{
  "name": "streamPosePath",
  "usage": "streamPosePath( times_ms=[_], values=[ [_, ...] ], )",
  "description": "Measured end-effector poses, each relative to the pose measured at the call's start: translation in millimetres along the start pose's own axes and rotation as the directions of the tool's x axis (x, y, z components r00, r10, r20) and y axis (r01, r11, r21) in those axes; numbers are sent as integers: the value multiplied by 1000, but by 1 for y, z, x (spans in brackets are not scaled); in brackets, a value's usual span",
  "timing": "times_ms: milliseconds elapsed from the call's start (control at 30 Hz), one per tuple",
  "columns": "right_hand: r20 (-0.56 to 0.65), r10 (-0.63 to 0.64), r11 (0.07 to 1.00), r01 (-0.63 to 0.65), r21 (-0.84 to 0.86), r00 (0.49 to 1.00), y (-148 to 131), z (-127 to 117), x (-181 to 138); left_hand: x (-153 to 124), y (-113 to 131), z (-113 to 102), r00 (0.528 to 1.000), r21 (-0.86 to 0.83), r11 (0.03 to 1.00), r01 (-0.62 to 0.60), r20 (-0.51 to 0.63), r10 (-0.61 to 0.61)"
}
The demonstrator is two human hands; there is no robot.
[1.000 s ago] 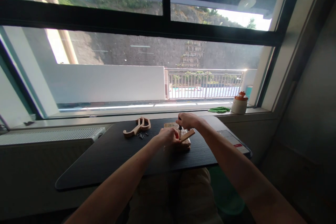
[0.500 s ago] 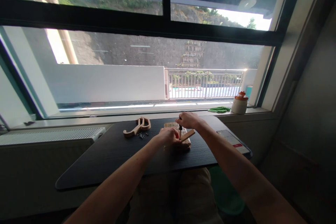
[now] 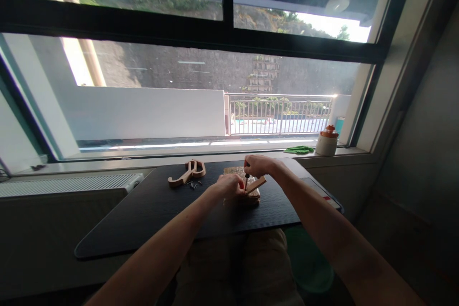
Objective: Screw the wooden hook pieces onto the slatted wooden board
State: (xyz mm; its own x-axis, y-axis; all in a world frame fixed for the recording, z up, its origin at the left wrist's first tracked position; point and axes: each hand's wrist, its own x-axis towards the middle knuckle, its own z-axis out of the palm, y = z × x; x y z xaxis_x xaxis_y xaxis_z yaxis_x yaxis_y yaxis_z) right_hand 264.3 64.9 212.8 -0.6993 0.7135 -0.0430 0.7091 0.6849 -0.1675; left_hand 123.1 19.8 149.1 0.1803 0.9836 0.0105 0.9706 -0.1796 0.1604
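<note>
My right hand (image 3: 258, 165) is closed round the dark handle of a screwdriver (image 3: 246, 180), whose shaft points down at a light wooden piece (image 3: 256, 185). My left hand (image 3: 231, 185) pinches that wooden piece near the screwdriver's tip; its fingertips partly hide the contact. Under both lies a brown, layered block like stacked cardboard (image 3: 255, 199). To the left on the black table rests a curved wooden part (image 3: 193, 170), with several small screws (image 3: 194, 184) just in front of it.
The black table (image 3: 150, 220) stands before a window sill. A flat item with a red mark (image 3: 326, 198) lies at its right side. A white jar with an orange lid (image 3: 326, 141) and a green cloth (image 3: 299, 150) sit on the sill. A radiator (image 3: 71, 185) is at left, a green stool (image 3: 310, 260) below.
The screwdriver's handle has tilted slightly to the right, and my right hand has shifted a little with it. My left hand stays at the wooden piece.
</note>
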Motion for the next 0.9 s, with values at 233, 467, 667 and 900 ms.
streamPosePath(
  times_ms=[233, 467, 667, 900],
  values=[
    [-12, 29, 1000, -29, 11, 1000, 3, 1, -1, 1, -1, 1, 1000, 11, 1000, -7, 11, 7],
    [-129, 83, 995, -91, -50, 988, 7, 2, 1, 2, -3, 2, 1000, 3, 1000, 2, 18, -2],
    [-147, 55, 994, -67, -83, 988, 0, 0, 1, 1, -2, 2, 1000, 0, 1000, 10, 3, -10],
    [-19, 35, 999, -36, -26, 999, -2, -1, 0, 2, -4, 3, 1000, -6, 1000, 3, -7, -3]
  ],
)
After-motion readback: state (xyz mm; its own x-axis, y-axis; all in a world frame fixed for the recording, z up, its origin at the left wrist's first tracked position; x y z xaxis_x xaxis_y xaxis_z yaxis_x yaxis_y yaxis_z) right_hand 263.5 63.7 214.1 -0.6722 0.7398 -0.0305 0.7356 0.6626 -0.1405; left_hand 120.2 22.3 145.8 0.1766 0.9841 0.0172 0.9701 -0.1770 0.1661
